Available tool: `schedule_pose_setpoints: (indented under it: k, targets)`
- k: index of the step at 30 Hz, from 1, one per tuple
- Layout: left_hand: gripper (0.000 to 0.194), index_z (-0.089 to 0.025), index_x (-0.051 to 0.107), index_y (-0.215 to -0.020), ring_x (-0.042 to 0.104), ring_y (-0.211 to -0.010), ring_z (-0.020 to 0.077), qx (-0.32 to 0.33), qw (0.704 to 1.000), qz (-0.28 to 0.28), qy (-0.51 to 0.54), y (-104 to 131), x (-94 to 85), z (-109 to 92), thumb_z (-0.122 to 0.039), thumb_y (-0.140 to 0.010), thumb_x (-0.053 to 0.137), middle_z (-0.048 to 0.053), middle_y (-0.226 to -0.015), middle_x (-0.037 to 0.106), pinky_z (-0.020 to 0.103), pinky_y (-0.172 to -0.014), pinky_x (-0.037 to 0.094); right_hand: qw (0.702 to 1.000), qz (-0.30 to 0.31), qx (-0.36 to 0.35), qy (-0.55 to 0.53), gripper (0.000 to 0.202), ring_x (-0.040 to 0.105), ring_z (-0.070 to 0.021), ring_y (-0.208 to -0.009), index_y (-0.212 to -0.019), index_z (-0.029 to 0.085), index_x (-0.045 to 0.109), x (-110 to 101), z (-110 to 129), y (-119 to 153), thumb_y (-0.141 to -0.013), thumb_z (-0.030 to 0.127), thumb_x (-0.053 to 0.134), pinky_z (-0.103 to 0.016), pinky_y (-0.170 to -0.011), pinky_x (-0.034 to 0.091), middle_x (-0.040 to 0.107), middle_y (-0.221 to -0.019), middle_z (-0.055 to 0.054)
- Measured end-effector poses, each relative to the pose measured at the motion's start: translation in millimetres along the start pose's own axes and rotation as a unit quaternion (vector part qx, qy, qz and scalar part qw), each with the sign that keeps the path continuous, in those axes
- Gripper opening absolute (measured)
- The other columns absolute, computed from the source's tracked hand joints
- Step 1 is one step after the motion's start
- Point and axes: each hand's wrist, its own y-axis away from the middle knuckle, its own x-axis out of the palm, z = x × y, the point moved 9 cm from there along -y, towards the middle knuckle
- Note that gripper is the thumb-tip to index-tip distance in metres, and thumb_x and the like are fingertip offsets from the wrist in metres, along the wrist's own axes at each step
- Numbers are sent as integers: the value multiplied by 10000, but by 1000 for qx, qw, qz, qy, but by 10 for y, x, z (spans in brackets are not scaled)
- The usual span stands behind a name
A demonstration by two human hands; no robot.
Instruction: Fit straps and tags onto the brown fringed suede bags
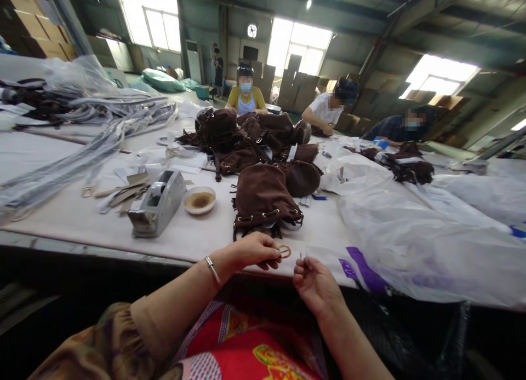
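My left hand pinches a gold-coloured round buckle above the table's front edge. To its right, my right hand is closed with its fingertips round a small thin item, too small to make out. The two hands are apart. Just beyond them a dark brown drawstring bag lies on the white table, its gathered, corded end toward me. Behind that bag is a heap of similar brown bags.
A grey tape dispenser and a shallow dish with brown residue stand left of the bag. Cardboard strips and plastic-wrapped straps lie farther left. Clear plastic sheeting covers the right side. Several people are beyond the table.
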Motion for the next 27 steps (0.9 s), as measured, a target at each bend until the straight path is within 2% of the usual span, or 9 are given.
schedule_pose_setpoints:
  k: [3, 6, 9, 13, 16, 20, 27]
  targets:
    - [344, -125, 694, -794, 626, -669, 136, 10, 1000, 14, -26, 7, 13, -13, -451, -699, 742, 52, -721, 681, 243, -607, 482, 992, 48, 71, -89, 159, 499, -97, -570, -787, 204, 581, 337, -200, 212, -720, 272, 708, -213, -480, 430, 598, -739, 10]
    - [342, -122, 699, -812, 615, -659, 126, 3, 1000, 12, -10, 29, -51, 27, -445, -704, 738, 56, -738, 686, 233, -601, 469, 990, 84, 73, -85, 160, 479, -99, -577, -807, 209, 601, 510, -172, 268, -733, 289, 719, -223, -489, 423, 605, -775, 11]
    - [366, -120, 695, -833, 631, -694, 134, 4, 1000, 9, 20, 61, -116, 43, -459, -705, 740, 75, -791, 701, 228, -606, 468, 992, 70, 74, -74, 189, 471, -98, -565, -810, 215, 595, 492, -188, 216, -715, 271, 749, -220, -477, 409, 615, -771, 14]
    - [368, -124, 674, -795, 637, -689, 140, 3, 1000, 0, 21, 107, -124, 28, -467, -683, 748, 73, -802, 699, 230, -595, 473, 995, 11, 69, -67, 230, 485, -86, -546, -818, 213, 600, 384, -277, 118, -690, 237, 790, -198, -452, 403, 609, -717, 36]
    - [323, -132, 659, -769, 620, -633, 131, 10, 1000, -10, -23, 127, -66, 6, -449, -720, 694, 54, -743, 686, 220, -557, 460, 996, -33, 50, -68, 262, 511, -82, -549, -837, 212, 612, 313, -292, 50, -662, 218, 807, -191, -447, 417, 611, -706, 46]
    - [283, -142, 637, -717, 577, -535, 117, 24, 991, -62, -114, 120, -42, -4, -417, -778, 612, 44, -670, 678, 204, -484, 415, 997, -69, 9, -33, 267, 523, -81, -536, -820, 211, 597, 257, -238, -10, -656, 260, 802, -193, -432, 421, 615, -705, 45]
    - [455, -139, 685, -732, 610, -547, 139, 81, 973, -117, -182, 96, -74, -64, -556, -846, 543, 57, -643, 681, 207, -490, 427, 995, -98, -1, 0, 253, 537, -94, -598, -813, 192, 622, 302, -208, 51, -677, 308, 802, -189, -460, 430, 641, -773, 11]
